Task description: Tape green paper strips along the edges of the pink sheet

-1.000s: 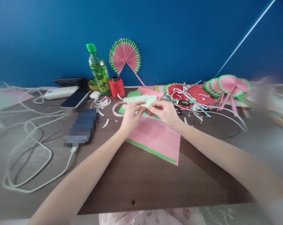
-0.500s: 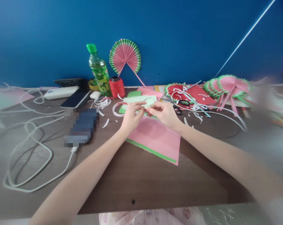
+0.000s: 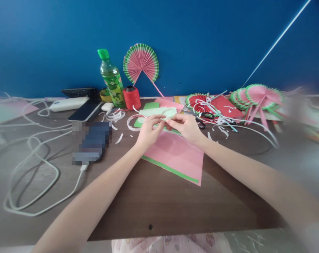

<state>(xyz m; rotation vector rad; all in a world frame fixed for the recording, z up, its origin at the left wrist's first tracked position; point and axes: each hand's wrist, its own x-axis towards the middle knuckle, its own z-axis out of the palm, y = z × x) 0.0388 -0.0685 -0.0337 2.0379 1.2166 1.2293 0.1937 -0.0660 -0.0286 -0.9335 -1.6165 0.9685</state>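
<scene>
My left hand [image 3: 148, 130] and my right hand [image 3: 185, 127] meet over the middle of the desk, fingertips pinched together on a pale green paper strip [image 3: 168, 113]. Under my hands lies a pink paper sheet [image 3: 175, 154] with a green band along its near edge. A green sheet [image 3: 152, 105] and white paper pieces lie just behind the strip.
A green bottle [image 3: 111, 79], a red thread spool [image 3: 131, 97] and a pink fan [image 3: 140, 63] stand by the blue wall. Finished fans [image 3: 256, 95], scissors [image 3: 203, 117] and white strips lie right. A phone [image 3: 93, 142], white cables [image 3: 30, 147] and a power bank [image 3: 68, 103] lie left.
The fingers of both hands have shifted slightly on the strip; nothing else moved.
</scene>
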